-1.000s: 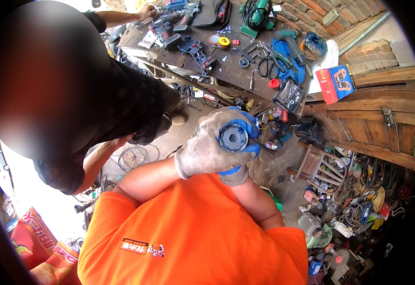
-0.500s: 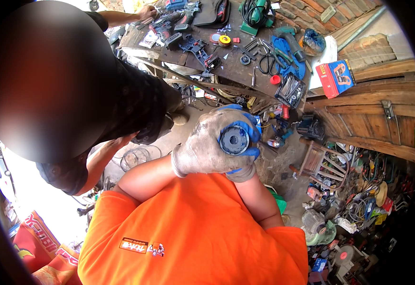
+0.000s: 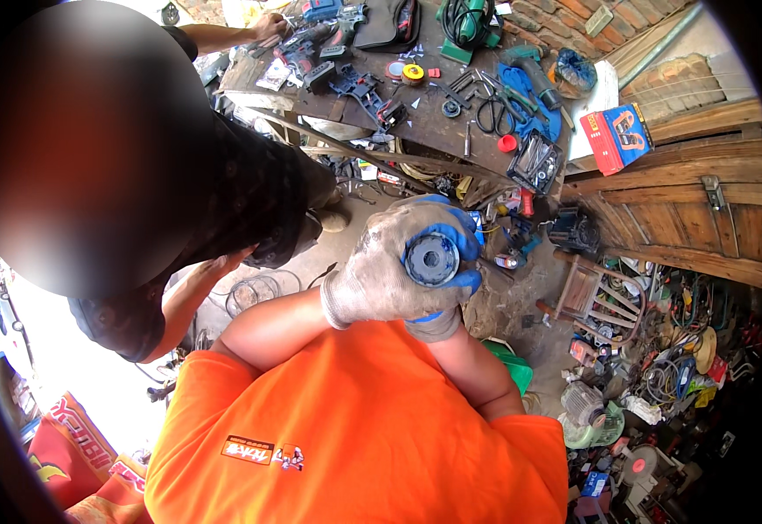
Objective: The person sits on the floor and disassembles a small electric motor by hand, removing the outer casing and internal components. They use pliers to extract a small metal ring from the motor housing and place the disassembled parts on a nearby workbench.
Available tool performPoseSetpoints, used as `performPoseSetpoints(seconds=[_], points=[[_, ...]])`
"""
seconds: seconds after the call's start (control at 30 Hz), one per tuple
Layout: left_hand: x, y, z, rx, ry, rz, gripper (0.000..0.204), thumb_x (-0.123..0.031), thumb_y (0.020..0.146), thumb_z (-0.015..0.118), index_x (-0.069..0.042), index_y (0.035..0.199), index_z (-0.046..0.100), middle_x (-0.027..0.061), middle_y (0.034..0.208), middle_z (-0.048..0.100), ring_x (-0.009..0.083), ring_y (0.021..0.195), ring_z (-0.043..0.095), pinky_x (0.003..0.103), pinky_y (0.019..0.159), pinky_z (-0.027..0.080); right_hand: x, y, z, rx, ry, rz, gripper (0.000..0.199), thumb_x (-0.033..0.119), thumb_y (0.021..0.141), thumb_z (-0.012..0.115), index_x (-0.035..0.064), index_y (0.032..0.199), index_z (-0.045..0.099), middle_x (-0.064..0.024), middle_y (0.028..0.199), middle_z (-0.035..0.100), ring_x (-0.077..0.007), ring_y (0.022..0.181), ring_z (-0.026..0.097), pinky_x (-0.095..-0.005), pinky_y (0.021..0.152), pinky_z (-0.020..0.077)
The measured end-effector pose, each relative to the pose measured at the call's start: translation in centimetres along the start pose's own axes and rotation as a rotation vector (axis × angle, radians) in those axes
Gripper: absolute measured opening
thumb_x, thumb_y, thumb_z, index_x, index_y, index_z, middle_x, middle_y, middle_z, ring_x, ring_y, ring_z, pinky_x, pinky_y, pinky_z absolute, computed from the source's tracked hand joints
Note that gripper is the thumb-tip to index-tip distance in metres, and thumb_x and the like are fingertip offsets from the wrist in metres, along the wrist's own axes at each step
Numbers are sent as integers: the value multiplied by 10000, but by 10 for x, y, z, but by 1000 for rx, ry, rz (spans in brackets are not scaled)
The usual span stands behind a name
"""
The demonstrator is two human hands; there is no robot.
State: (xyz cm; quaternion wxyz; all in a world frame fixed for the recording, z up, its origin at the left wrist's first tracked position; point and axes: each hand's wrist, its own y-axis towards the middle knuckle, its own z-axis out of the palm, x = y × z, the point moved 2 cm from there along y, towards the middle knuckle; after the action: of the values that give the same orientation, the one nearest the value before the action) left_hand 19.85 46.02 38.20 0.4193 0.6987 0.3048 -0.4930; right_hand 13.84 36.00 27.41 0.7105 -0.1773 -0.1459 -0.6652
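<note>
In front of my chest, my left hand (image 3: 368,271), in a soiled pale work glove with blue coating, wraps around a round metal part (image 3: 432,260). This part is dark grey, with a raised ring and a central hole facing up. Blue-coated fingers curl along its far and right sides. My right hand (image 3: 436,326), gloved alike, is underneath and close against the left. Only its cuff and a little of the glove show; its fingers are hidden.
A person in dark clothes (image 3: 250,188) stands at the left, one hand (image 3: 269,28) at the workbench (image 3: 438,118). Power tools, pliers and scissors (image 3: 490,113) crowd the bench. A wooden chair (image 3: 586,293), an electric motor (image 3: 582,404) and tangled cables lie at the right.
Both hands keep their hold and have shifted only very slightly right with the round part. The view has moved a little; the person at the left stays in place.
</note>
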Motion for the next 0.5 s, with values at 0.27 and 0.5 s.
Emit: performPoseSetpoints(seconds=[0.27,0.5], points=[[2,1,-10,122,-36,94,325,-184,690,874,-110,960,709,72,957,736,307,1092,694,502,1103,422,11,5,-4,8,30,17,699,462,800,744,69,1324,498,-47,1347,532,-175,1327,447,-354,1150,332],[8,2,-14,161,-5,206,355,-203,685,881,-106,977,705,79,968,737,324,1083,694,515,1099,422,10,11,-4,10,88,26,721,441,769,791,67,1313,503,-45,1338,534,-170,1327,441,-350,1151,325]])
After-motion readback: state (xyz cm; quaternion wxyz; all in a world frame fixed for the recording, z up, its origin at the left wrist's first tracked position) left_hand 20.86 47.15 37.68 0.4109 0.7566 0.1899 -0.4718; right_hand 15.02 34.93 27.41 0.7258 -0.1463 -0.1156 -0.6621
